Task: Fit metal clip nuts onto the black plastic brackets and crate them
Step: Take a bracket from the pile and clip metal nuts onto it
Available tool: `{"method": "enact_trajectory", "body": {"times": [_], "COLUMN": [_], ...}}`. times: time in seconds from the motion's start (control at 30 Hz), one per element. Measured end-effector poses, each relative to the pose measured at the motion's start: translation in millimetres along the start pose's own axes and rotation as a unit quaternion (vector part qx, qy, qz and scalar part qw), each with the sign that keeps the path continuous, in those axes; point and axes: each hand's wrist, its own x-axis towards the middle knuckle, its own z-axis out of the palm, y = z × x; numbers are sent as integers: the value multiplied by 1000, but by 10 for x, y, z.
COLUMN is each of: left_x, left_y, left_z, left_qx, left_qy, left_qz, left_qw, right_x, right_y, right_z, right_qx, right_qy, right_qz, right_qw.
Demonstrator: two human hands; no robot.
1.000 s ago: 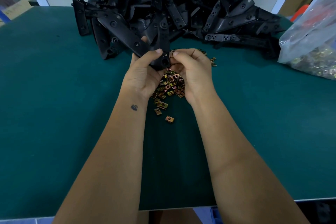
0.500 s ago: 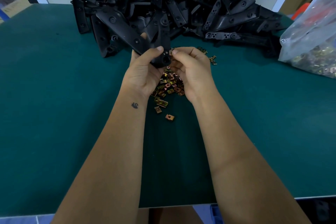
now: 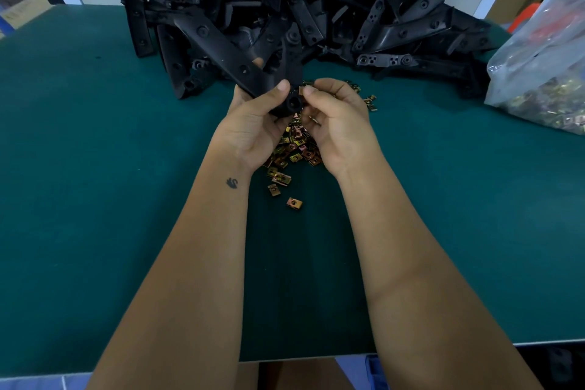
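Note:
My left hand [image 3: 253, 123] grips the near end of a long black plastic bracket [image 3: 221, 54], which slants up and left above the green table [image 3: 95, 199]. My right hand [image 3: 335, 117] pinches a small metal clip nut [image 3: 301, 90] with thumb and forefinger, right at the bracket's end by its round hole. More clip nuts show in the right palm. A loose pile of brass-coloured clip nuts [image 3: 292, 152] lies on the table under both hands.
A big heap of black brackets [image 3: 316, 9] fills the back of the table. A clear plastic bag of clip nuts [image 3: 544, 79] sits at the right edge. A few stray nuts [image 3: 370, 101] lie right of my hands. Cardboard boxes stand behind at the right.
Both hands stay together at the bracket's end and have shifted slightly away from me. The right fingers keep working the clip nut against the bracket.

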Motion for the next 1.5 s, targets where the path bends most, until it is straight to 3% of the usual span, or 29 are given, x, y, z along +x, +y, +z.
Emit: {"method": "enact_trajectory", "body": {"times": [0.43,0.7,0.83,0.97,1.07,1.23,1.43,1.5], "left_x": [-1,31,38,49,53,21,-6,-3], "left_y": [-5,-86,-80,43,178,342,380,376], "left_z": [-37,9,25,-16,-111,-265,-295,-299], "left_qx": [39,36,18,-57,-82,-152,-176,-173], "left_qy": [-17,45,95,128,166,188,211,216], "left_qz": [-21,27,42,88,128,183,188,184], "left_qw": [999,998,994,986,974,953,943,943], "right_x": [-20,-8,-32,-61,-93,-169,-212,-219], "right_y": [-12,10,79,129,161,251,405,450], "right_z": [-12,-14,33,42,79,212,291,313], "right_qx": [-98,-243,-393,-519,-595,-717,-779,-784], "right_qy": [-28,18,36,-2,-69,-245,-320,-327], "right_qz": [-37,-96,-167,-182,-218,-224,-164,-171], "right_qw": [994,965,903,835,771,613,514,500]}}
